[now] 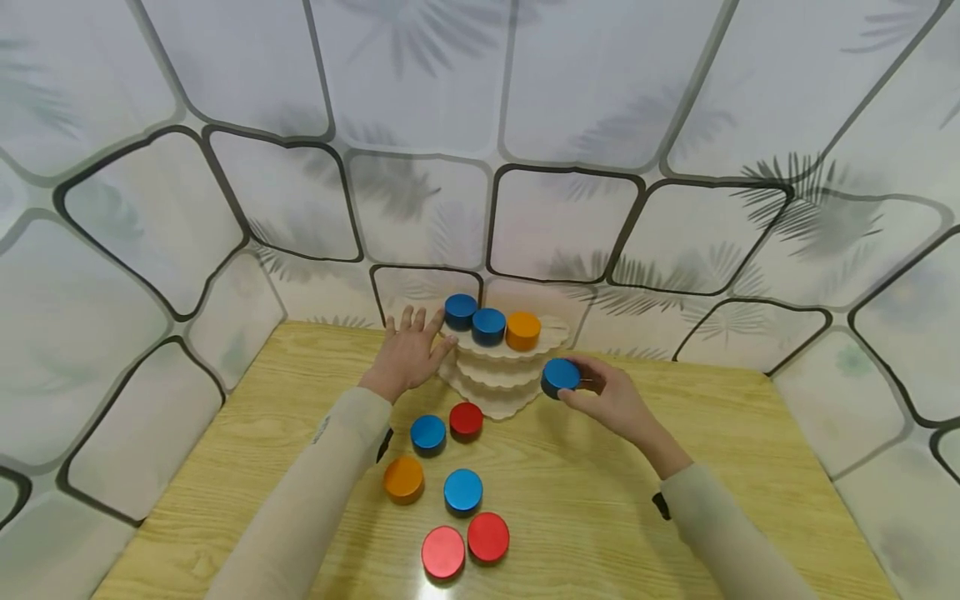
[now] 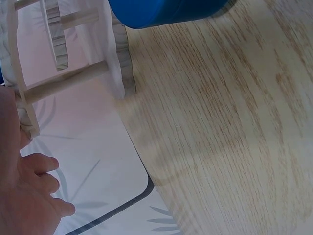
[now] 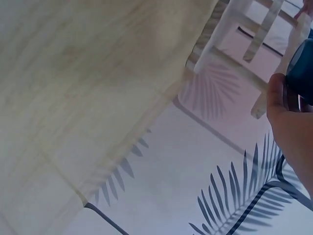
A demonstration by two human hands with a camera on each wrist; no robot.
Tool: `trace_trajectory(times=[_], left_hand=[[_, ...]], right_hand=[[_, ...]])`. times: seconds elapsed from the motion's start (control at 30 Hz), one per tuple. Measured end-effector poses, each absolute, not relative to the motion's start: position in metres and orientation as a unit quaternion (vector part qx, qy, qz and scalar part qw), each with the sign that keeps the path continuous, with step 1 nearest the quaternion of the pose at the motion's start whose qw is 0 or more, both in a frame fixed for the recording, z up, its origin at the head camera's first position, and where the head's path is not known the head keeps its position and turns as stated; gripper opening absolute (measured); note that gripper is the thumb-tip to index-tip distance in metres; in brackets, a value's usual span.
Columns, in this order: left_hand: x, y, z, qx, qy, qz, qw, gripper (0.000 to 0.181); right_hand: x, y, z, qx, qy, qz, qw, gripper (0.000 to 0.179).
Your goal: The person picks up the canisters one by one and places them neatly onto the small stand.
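Observation:
A tiered wooden stand (image 1: 501, 403) with scalloped edges stands against the back wall. On its top tier sit two blue round tins (image 1: 461, 311) and an orange round tin (image 1: 522, 331), side by side. My left hand (image 1: 407, 354) is at the stand's left end, fingers spread and thumb at the top tier's edge. Right of the stand, my right hand (image 1: 611, 398) pinches another blue round tin (image 1: 561, 377) between thumb and fingers, above the table. The right wrist view shows that hand (image 3: 293, 127) at the right border, the tin (image 3: 301, 71) partly cut off.
On the wooden table (image 1: 615, 517), in front of the stand, lie a red tin (image 1: 466, 422), two blue tins (image 1: 428, 435), an orange tin (image 1: 404, 480) and two more red tins (image 1: 488, 537). A patterned wall (image 1: 420, 208) closes off the back and both sides.

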State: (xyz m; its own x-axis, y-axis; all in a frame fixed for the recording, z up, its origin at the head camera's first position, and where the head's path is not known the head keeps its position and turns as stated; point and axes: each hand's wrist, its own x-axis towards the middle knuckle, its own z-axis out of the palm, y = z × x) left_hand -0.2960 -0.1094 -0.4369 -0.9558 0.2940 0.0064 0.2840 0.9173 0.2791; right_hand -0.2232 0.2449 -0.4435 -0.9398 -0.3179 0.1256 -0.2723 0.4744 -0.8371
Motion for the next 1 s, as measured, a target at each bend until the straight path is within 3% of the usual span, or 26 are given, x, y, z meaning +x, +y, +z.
trace_trajectory(times=[0.7,1.0], left_hand=[[-0.296,-0.109,-0.437,0.148,0.979,0.137,0.019,0.072],[-0.296,-0.11,-0.439,0.15,0.979,0.137,0.018,0.072]], right_hand=[[-0.268,0.242,-0.423,-0.122,0.876,-0.466,-0.015,0.063],[-0.278,0.239,-0.422,-0.099,0.881,-0.463,-0.006,0.064]])
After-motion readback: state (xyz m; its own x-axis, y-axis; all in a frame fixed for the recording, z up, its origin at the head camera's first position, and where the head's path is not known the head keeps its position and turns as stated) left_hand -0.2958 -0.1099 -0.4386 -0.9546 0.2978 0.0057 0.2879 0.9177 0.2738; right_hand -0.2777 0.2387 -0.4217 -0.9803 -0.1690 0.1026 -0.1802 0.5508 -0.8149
